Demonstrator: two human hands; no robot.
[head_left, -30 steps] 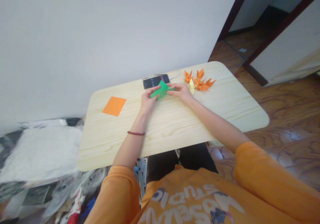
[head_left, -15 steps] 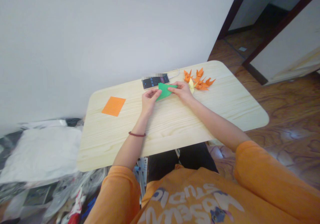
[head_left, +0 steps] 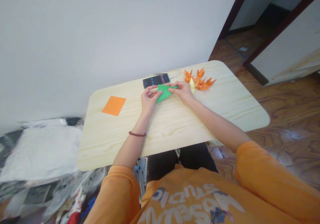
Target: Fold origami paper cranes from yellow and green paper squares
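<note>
Between my two hands is a piece of green origami paper (head_left: 163,93), folded into a roughly triangular shape and held just in front of the phone. My left hand (head_left: 149,98) pinches its left edge between thumb and fingers. On the opposite side, my right hand (head_left: 182,91) grips the upper right part, thumb on top; the fingers behind the paper are partly hidden. Close beyond my right hand lie several orange folded paper cranes (head_left: 201,80) and a yellow folded paper piece (head_left: 192,85). A flat orange paper square (head_left: 114,105) rests at the left of the table.
A phone (head_left: 156,80) with a lit screen and a white cable (head_left: 176,73) lies at the table's back edge by the wall. The light wooden table (head_left: 175,130) has rounded corners. Bags and a white sheet-like item (head_left: 45,154) are piled on the left.
The green paper has tipped slightly downward to the left and shows a little lower. Both hands keep hold of it, nearly in the same place.
</note>
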